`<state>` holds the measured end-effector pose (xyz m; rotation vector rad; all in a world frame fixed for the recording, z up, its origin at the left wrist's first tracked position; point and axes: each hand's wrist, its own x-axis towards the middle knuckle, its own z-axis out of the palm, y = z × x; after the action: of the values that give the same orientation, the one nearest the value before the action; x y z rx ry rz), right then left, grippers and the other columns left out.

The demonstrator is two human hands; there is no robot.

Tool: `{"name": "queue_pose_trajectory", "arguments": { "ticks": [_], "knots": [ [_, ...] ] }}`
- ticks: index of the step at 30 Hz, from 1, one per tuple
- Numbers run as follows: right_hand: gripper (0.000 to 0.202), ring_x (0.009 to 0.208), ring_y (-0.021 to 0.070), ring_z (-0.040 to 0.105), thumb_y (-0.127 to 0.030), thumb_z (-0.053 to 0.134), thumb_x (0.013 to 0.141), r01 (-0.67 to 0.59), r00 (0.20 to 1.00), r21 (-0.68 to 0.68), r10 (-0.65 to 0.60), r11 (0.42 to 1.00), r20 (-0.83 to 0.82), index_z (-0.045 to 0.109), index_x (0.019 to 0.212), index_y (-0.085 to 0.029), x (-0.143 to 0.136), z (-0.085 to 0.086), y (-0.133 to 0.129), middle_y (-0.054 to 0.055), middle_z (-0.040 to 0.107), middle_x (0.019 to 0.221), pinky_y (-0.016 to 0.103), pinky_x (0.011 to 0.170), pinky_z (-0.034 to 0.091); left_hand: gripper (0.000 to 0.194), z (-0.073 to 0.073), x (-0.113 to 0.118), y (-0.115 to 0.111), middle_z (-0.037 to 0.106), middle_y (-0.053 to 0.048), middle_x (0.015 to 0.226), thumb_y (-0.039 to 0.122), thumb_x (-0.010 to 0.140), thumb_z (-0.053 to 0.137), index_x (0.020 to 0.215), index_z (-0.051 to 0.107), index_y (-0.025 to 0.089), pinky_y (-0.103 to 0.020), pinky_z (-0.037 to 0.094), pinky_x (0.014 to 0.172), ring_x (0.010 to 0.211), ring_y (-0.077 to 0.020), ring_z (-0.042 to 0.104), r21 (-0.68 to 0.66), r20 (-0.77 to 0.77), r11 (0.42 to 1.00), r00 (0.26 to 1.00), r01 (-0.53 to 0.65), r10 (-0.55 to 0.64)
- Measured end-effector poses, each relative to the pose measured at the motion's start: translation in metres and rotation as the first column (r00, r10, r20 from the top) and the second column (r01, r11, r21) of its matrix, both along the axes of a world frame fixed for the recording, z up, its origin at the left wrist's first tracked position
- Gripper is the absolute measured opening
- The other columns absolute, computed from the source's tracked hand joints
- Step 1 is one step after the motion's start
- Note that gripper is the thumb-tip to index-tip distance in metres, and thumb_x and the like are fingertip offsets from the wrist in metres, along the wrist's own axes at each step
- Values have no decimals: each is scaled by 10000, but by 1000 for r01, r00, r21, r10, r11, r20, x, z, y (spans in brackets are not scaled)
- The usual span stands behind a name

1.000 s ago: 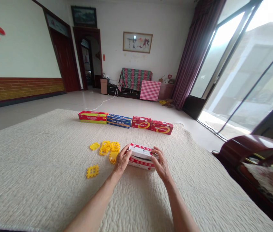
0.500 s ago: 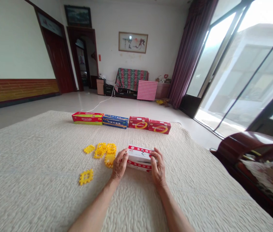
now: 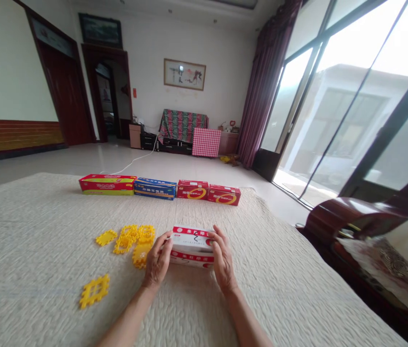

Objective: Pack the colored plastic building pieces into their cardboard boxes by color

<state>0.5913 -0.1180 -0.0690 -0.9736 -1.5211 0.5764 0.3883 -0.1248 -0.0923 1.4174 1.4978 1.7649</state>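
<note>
A white box with red bands rests on the cream quilted cover, held between both hands. My left hand grips its left end, with the fingers along the side and top edge. At the right end, my right hand wraps the corner, its fingertips on the top. Several yellow notched plastic pieces lie left of the box; one yellow piece is right beside my left hand. Another yellow piece lies apart, nearer to me.
Behind stands a row of boxes: a red and green box, a blue box and two red boxes. A dark wooden armrest is at the right edge.
The view has shifted, so the box, hands and yellow pieces appear further left and slightly lower. Both hands keep their hold on the white and red box.
</note>
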Motion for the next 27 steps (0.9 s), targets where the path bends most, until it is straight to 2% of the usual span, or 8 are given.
{"name": "queue_pose_trajectory", "arguments": {
  "ticks": [3, 8, 12, 14, 19, 23, 27],
  "knots": [
    [324, 1314, 245, 434, -356, 429, 922, -32, 999, -8, 33, 999, 16, 642, 1150, -267, 0, 1, 0, 55, 462, 1441, 434, 1095, 351, 420, 0, -1, 1, 703, -80, 1116, 518, 863, 481, 1061, 663, 195, -321, 518, 903, 1071, -234, 638, -15, 10, 1000, 1000, -11, 11],
    [275, 1253, 237, 492, -296, 447, 880, -26, 1000, -22, 26, 999, -8, 679, 1024, -260, -4, -1, 2, 54, 520, 1373, 386, 1027, 427, 395, 2, -1, -1, 705, -75, 1085, 491, 865, 479, 1067, 653, 199, -309, 513, 886, 1023, -224, 646, -6, -37, 1000, 999, -14, 14],
    [235, 1238, 243, 505, -290, 476, 871, -21, 1000, 14, 20, 1000, 19, 672, 992, -245, -3, 1, 1, 72, 523, 1359, 383, 1029, 420, 384, 4, 0, -2, 705, -78, 1065, 471, 862, 470, 1064, 645, 196, -296, 524, 839, 996, -221, 651, -10, -61, 1000, 998, -22, 22],
    [241, 1273, 254, 479, -282, 538, 836, -60, 994, 19, 59, 998, 88, 658, 1042, -248, 2, 4, -1, 71, 465, 1424, 379, 1040, 409, 380, 5, 0, -2, 706, -79, 1060, 461, 858, 464, 1064, 643, 195, -297, 525, 831, 986, -222, 653, -12, -70, 1000, 997, -27, 26],
    [496, 1375, 276, 368, -122, 567, 688, -143, 962, -14, 143, 990, 232, 600, 1167, -248, 12, 11, -6, 63, 263, 1561, 378, 1039, 410, 388, 5, -1, -2, 705, -89, 1067, 462, 849, 450, 1051, 640, 190, -303, 529, 817, 997, -234, 653, -22, -109, 998, 993, -55, 53],
    [545, 1421, 287, 283, -64, 533, 606, -77, 958, -24, 80, 997, 274, 607, 1125, -214, 13, 12, -7, 100, 321, 1521, 395, 1081, 351, 410, 4, -2, 0, 699, -87, 1091, 487, 851, 435, 1057, 640, 199, -315, 524, 843, 1030, -243, 643, -13, -144, 998, 988, -54, 52],
    [533, 1339, 256, 408, -60, 515, 581, -49, 971, -50, 60, 998, 233, 607, 1083, -214, 9, 11, -5, 103, 394, 1436, 373, 1061, 370, 468, 6, -1, -1, 675, -98, 1175, 501, 864, 402, 1135, 619, 188, -325, 506, 916, 1108, -242, 617, -19, -140, 998, 988, -65, 62]
  ]
}}
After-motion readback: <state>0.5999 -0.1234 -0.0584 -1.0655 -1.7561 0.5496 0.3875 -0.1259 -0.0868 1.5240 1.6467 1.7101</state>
